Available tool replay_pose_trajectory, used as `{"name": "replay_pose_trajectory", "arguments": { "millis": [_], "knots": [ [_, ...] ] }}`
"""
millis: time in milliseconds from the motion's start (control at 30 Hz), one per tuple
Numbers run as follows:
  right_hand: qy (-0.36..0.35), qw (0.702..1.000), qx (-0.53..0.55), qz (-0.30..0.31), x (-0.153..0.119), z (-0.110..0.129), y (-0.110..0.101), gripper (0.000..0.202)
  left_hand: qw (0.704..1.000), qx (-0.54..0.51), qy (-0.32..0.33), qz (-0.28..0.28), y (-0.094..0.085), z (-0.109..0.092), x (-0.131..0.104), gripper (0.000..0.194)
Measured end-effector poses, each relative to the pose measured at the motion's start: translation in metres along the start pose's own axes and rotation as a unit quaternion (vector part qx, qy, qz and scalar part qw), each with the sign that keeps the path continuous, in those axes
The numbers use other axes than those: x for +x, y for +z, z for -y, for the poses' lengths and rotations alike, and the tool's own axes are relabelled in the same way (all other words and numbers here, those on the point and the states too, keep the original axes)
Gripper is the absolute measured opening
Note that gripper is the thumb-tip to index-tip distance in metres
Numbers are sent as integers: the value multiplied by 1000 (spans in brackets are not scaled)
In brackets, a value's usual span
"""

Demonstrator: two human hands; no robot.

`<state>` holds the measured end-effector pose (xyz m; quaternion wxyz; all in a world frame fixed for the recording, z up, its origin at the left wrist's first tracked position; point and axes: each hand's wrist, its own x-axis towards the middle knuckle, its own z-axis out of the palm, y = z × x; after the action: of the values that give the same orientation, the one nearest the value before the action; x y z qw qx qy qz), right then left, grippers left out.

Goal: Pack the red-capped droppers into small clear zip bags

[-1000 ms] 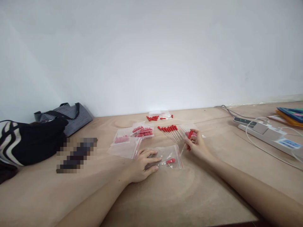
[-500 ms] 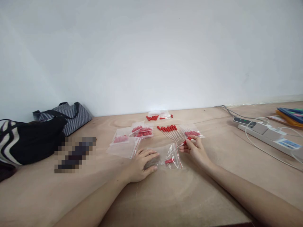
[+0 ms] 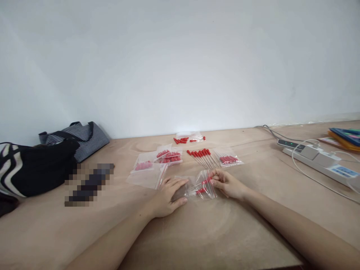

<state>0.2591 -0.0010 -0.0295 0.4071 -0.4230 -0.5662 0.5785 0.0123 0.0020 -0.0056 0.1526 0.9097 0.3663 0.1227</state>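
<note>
My left hand (image 3: 171, 197) lies spread over the left part of a clear zip bag (image 3: 194, 182), pressing it to the table. A red-bulbed dropper (image 3: 200, 191) is inside that bag. At the bag's right-hand opening, the bent fingers of my right hand (image 3: 223, 183) are closed round the red end of another dropper (image 3: 207, 180), whose clear stem reaches into the bag. Behind, several loose droppers (image 3: 200, 153) lie fanned out with their red bulbs away from me. To their right is a bag of droppers (image 3: 229, 159).
Bags of red bulbs (image 3: 170, 155) lie at centre left. Loose red bulbs (image 3: 181, 140) are near the wall. A striped bag (image 3: 87, 138), a black bag (image 3: 47, 168) and a pixelated dark object (image 3: 92, 183) are left; a power strip (image 3: 323, 163) with cables is right.
My right hand has moved left and towards me, bringing the dropper from beside the bag's opening into the bag. My left hand has hardly moved.
</note>
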Motion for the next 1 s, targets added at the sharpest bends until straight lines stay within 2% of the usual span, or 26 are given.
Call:
{"name": "replay_pose_trajectory", "arguments": {
  "millis": [100,167,267,333,500,567,600,667,700,733,767,867,1000],
  "knots": [
    [13,998,-39,48,4,-3,-1,32,1000,-1,4,0,1,2,0,49],
    [18,997,-75,29,7,-5,1,30,1000,0,7,0,1,2,1,50],
    [4,994,-102,-32,13,-7,6,28,1000,0,8,1,0,2,1,50],
    [-17,993,-112,-38,13,-6,9,28,1000,0,9,3,-1,1,1,49],
    [-2,984,-152,92,8,4,2,26,1000,5,5,4,-1,0,1,48],
    [17,981,-158,112,10,11,-8,25,1000,4,1,7,-1,0,1,47],
    [24,980,-174,98,13,14,-15,23,1000,3,0,6,-1,-1,1,46],
    [35,969,-246,3,25,21,-29,18,1000,-1,1,2,-2,-1,0,45],
    [38,951,-298,-74,34,25,-36,16,1000,-3,3,-1,-2,-1,0,45],
    [45,920,-356,-156,44,28,-42,13,1000,-5,6,-4,-2,-1,0,44],
    [51,904,-377,-193,55,31,-47,15,1000,-6,9,-6,-2,-1,0,43],
    [78,869,-421,-248,85,35,-53,21,1000,-8,17,-8,-3,-1,0,41],
    [118,833,-471,-264,111,33,-47,24,1000,-2,17,-1,-2,-1,0,40]
  ]
}}
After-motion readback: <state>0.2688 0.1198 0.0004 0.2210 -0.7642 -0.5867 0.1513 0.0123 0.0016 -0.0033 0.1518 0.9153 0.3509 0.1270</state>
